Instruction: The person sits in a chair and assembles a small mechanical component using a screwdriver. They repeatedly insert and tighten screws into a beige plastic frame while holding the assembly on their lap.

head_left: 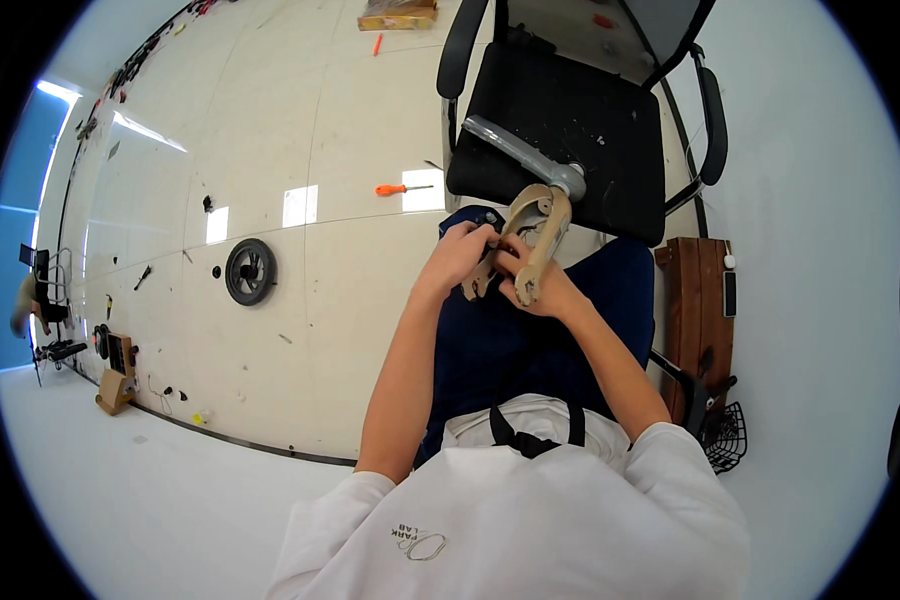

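Observation:
A beige two-legged fork [547, 235], like one from a scooter or small bike, lies over my lap with its legs toward me. Its grey tube [515, 145] rests on the black chair seat [610, 150] in front. My right hand [538, 283] reaches between the legs and grips the fork near the ends. Beside the left leg, my left hand [458, 257] is closed around a small dark part [486, 219], whose kind I cannot make out. The fingertips of both hands nearly meet, and the fork hides some of them.
On the tiled floor to the left lie a black-tyred wheel [251, 272] and an orange-handled screwdriver [404, 189]. A cardboard box [116, 391] stands at the far left. A brown wooden box [692, 320] and a black wire basket [726, 440] stand at my right.

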The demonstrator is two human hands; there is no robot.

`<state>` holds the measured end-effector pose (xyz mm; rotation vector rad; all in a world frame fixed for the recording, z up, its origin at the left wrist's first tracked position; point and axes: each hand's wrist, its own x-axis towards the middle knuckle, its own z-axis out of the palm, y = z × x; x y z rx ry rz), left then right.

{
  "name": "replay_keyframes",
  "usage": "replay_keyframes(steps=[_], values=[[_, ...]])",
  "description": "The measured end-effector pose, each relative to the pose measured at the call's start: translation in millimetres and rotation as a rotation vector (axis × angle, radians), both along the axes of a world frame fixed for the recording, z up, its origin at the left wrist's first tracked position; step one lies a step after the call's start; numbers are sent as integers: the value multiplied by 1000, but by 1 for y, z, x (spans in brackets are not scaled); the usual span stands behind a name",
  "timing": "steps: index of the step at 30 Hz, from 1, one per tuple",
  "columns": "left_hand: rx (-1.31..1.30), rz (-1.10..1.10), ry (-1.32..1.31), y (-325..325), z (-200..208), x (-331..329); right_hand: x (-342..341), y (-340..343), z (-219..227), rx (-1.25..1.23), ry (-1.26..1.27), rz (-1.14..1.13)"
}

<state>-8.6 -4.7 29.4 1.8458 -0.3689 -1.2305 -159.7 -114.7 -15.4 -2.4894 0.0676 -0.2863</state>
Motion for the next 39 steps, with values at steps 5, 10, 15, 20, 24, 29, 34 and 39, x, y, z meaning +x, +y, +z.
replay_keyframes(steps=[5, 10, 15, 20, 24, 29, 34, 39], values=[[-55, 10, -27, 2, -10, 1, 2, 7, -14, 156, -34, -89], [-24, 26, 1, 3, 2, 0, 4, 2, -7, 106, 33, -52], [-7, -3, -21, 0, -6, 3, 0, -4, -5, 0, 23, 14], [-175, -139, -201, 14, -49, 4, -16, -2, -25, 415, 54, -164], [-213, -70, -159, 7, -49, 6, -43, 20, -14, 210, -237, -388], [-102, 46, -22, 1, -20, 2, -76, 35, 13, 451, -292, -609], [6, 34, -46, -1, -3, -1, -92, 4, 52, 904, -386, -806], [-157, 67, -133, 3, -23, 1, -60, -35, 109, 1009, -470, -782]])
